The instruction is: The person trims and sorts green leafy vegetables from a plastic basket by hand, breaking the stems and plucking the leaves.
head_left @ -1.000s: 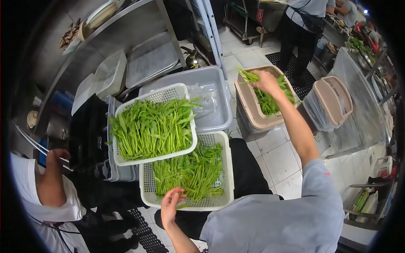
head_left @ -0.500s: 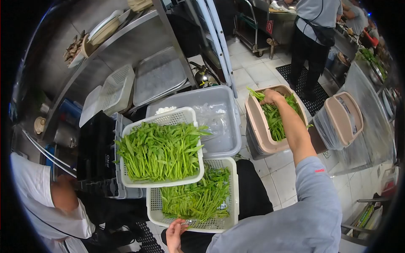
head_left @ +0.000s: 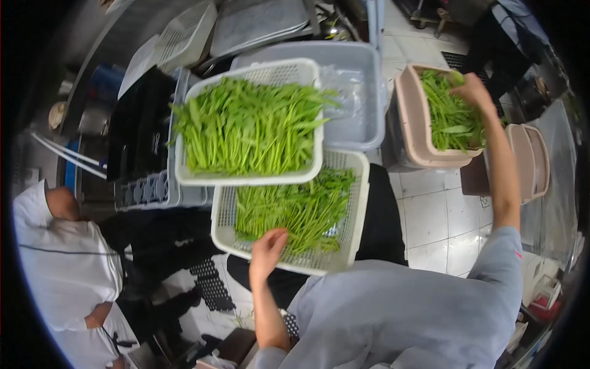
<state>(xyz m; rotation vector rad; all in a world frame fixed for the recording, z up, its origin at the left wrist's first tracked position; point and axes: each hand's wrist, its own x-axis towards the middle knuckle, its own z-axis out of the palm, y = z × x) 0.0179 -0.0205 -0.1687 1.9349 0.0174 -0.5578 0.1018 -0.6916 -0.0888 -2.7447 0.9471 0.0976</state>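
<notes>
Long green leafy stems (head_left: 249,129) fill the upper white basket (head_left: 246,179), which overlaps the back of a lower white basket (head_left: 353,203). Looser green stems (head_left: 295,212) lie in the lower one. My left hand (head_left: 268,246) is at that basket's front edge, its fingers pressed together; whatever they hold, if anything, is too small to make out. Over on the right, my right hand (head_left: 474,92) is above the beige-rimmed bin (head_left: 415,132), which is full of green leaves and stems (head_left: 445,114). The fingers of that hand are bent near the leaves, and their grip is unclear.
Behind the baskets is a grey tub (head_left: 362,92). A second beige-rimmed bin (head_left: 538,160) stands at the right. A person in white (head_left: 77,258) is at the left, another person (head_left: 501,43) at the back right. Metal trays (head_left: 261,24) lie at the back.
The camera view has shifted, so baskets and bins appear higher and further right. My right hand has moved from the bin's far left end towards its right side. My left hand stays by the lower basket.
</notes>
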